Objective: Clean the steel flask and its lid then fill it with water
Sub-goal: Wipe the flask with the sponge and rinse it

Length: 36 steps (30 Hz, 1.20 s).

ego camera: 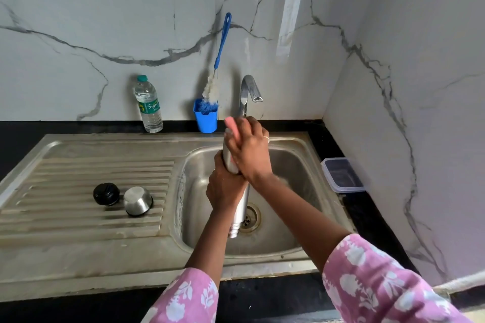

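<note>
The steel flask (240, 211) hangs over the sink basin (291, 165), tilted with its mouth pointing down near the drain. My left hand (224, 189) grips the flask round its middle. My right hand (248, 151) holds a pink sponge (232, 126) and presses it against the flask's upper end. On the draining board lie the black inner lid (106, 193) and the steel cup lid (138, 201), side by side, apart from both hands.
A tap (250, 90) stands behind the basin; no water runs from it. A blue cup (205, 119) holding a bottle brush (219, 60) and a plastic water bottle (148, 105) stand by the wall. A lidded plastic box (342, 174) sits right of the sink.
</note>
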### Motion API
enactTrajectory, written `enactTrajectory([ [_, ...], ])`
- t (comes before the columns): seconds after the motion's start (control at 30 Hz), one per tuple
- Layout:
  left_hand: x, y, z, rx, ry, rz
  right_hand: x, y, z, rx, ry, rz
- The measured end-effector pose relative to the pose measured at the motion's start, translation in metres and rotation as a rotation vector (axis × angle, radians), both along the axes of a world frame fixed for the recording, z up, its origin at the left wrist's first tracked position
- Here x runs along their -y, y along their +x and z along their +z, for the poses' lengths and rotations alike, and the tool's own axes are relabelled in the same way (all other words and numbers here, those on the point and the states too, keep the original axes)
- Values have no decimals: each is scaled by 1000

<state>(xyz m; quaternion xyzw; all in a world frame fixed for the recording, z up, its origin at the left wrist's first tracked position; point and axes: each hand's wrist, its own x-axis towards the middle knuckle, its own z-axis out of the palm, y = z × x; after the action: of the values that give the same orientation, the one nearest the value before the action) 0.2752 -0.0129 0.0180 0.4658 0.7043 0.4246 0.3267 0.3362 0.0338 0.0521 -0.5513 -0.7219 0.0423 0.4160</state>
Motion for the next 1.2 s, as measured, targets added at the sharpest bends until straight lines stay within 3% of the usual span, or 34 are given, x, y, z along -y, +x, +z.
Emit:
enactTrajectory([
  [0.07,2,2,1,-8,24,-10,-9,4,-1,364,192,40],
  [0.13,3,3,1,5,53,8,-16,6,8,552,178,119],
  [0.23,-2,-1,4,27,94,37,-22,1,33,527,58,156],
  [0.33,-5,0,6,-29,87,19,-26,-1,63,544,-313,121],
  [0.43,-2,6,8,-78,110,27,-31,-3,86,632,-522,149],
  [0.47,-2,6,8,-82,119,38,-34,-1,88,599,-572,174],
  [0.57,-2,4,7,-90,128,53,-39,8,94,70,-869,358],
  [0.6,-2,4,6,-83,125,53,-41,11,94,-19,-910,409],
  [0.73,0,5,2,-44,108,52,-44,27,83,-131,-938,468],
  [0.9,-3,7,-3,25,66,60,-36,34,52,-700,-921,497],
  [1.07,-9,7,-3,66,22,21,-24,23,29,-775,-569,216],
  [1.2,-15,3,-1,52,-14,-40,-15,23,16,-656,-337,116],
])
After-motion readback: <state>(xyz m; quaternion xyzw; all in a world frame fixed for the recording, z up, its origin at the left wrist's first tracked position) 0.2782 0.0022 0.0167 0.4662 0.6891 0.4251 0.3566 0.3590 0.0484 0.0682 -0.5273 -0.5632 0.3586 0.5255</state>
